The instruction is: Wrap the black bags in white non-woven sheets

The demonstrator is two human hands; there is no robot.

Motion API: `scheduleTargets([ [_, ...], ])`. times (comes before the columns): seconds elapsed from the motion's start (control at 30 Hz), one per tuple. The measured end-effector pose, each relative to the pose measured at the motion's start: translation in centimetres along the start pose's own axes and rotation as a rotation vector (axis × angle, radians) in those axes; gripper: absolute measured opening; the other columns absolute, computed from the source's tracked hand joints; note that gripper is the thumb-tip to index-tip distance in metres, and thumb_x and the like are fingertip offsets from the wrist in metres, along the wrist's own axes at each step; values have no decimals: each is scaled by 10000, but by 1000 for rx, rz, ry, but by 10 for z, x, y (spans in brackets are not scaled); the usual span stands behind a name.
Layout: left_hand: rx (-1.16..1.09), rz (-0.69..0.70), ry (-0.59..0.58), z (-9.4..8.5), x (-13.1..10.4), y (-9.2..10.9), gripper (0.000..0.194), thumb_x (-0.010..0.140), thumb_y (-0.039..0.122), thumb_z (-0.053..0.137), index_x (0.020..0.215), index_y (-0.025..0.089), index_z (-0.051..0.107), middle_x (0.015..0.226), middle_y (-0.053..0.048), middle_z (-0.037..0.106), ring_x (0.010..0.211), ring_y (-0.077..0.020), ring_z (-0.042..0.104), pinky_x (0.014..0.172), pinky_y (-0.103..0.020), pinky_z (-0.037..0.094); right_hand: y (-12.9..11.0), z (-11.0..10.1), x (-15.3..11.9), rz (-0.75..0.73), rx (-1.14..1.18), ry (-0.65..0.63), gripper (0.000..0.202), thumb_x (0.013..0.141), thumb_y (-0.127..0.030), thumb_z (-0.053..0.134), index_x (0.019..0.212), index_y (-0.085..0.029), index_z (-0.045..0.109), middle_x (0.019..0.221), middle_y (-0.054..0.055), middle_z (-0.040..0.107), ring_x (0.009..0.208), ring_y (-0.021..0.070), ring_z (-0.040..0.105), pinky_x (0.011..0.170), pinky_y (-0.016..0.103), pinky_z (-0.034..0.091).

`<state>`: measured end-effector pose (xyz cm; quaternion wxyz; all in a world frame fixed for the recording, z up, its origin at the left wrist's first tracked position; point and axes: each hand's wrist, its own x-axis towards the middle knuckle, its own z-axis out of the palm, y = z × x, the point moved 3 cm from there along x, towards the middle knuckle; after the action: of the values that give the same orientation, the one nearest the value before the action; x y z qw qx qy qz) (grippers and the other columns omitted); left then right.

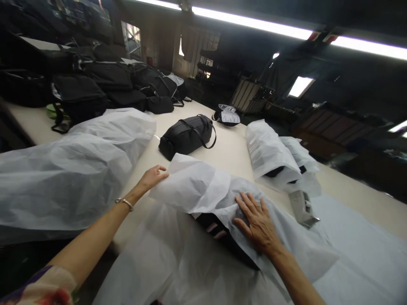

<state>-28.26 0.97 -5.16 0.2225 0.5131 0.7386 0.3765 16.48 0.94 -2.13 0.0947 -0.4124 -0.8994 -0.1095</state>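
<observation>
A thin white wrapping sheet (203, 186) lies folded over a black item (222, 237) with pale stripes, which is mostly hidden under it. At the sheet's far left corner, my left hand (151, 178) has thumb and fingers closed on the edge. My right hand (257, 220) rests flat on the sheet over the black item, fingers spread. More of the white material spreads below, toward my body. Just beyond the sheet sits a black duffel bag (189, 133) with its strap looped to the right.
A large heap of white sheeting (79, 169) covers the left. Black bags (108, 76) pile up at the back left. Wrapped bundles (273, 150) and a tape dispenser (302, 207) are on the right. An open lined bag (227, 115) stands at the table's (229, 148) far edge.
</observation>
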Motion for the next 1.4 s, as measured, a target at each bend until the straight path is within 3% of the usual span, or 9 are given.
scheduleTargets([
  [0.2,252,554,109,4,12,113,483,967,340,496,1429,198,489,1520,-115,463,1435,-274,371,1194,-440,263,0,-1,0,-49,-3,39,639,985,-579,462,1526,-245,400,1594,91,369,1480,334,301,1192,636,176],
  [0.37,457,1116,-528,97,-2,199,484,1053,398,360,1503,229,416,1559,-95,434,1511,-234,253,1232,-456,146,-5,-15,1,-101,38,18,616,985,-571,484,1502,-241,434,1583,109,387,1472,340,321,1182,676,177],
  [0.47,470,1155,-696,132,-19,197,572,1050,492,347,1558,233,305,1639,-122,257,1535,-250,178,1236,-481,90,-15,-30,-10,-177,119,2,555,987,-519,521,1465,-241,483,1550,107,441,1456,327,359,1191,661,198],
  [0.67,514,1294,-580,134,-30,177,780,904,623,602,1554,298,323,1642,-124,250,1529,-333,175,1235,-536,54,-29,-72,-73,-183,481,157,279,977,-358,600,1202,-206,659,1174,67,731,1253,246,598,1207,541,296],
  [0.8,517,1362,-589,134,-30,175,773,897,653,587,1551,328,330,1633,-90,292,1522,-327,204,1243,-506,73,6,-86,-126,383,533,558,210,976,-289,574,1136,-233,698,1144,67,725,1122,227,661,1072,452,477],
  [0.9,529,1340,-611,137,-26,173,718,948,673,459,1557,318,319,1627,-83,306,1524,-320,199,1242,-510,94,41,-63,-191,1149,581,904,421,904,-481,655,1233,-218,637,1333,97,628,1267,262,568,1149,497,387],
  [1.0,560,1354,-596,140,-21,171,719,939,709,430,1540,320,360,1621,-79,322,1520,-322,210,1241,-518,96,53,-17,-247,1610,952,903,843,727,-691,731,1362,-189,493,1467,175,495,1381,323,460,1138,558,382],
  [1.17,631,1375,-565,142,-19,169,752,902,706,525,1521,297,403,1614,-78,338,1520,-323,207,1246,-512,84,51,26,-248,1456,1838,781,759,665,-701,782,1229,-240,566,1305,97,636,1150,265,646,851,425,616],
  [1.4,649,1372,-548,141,-27,175,709,933,638,535,1515,253,410,1613,-102,330,1512,-335,214,1233,-541,140,42,34,-293,1755,1439,749,392,634,-363,844,926,-166,673,779,-2,709,625,127,640,457,166,513],
])
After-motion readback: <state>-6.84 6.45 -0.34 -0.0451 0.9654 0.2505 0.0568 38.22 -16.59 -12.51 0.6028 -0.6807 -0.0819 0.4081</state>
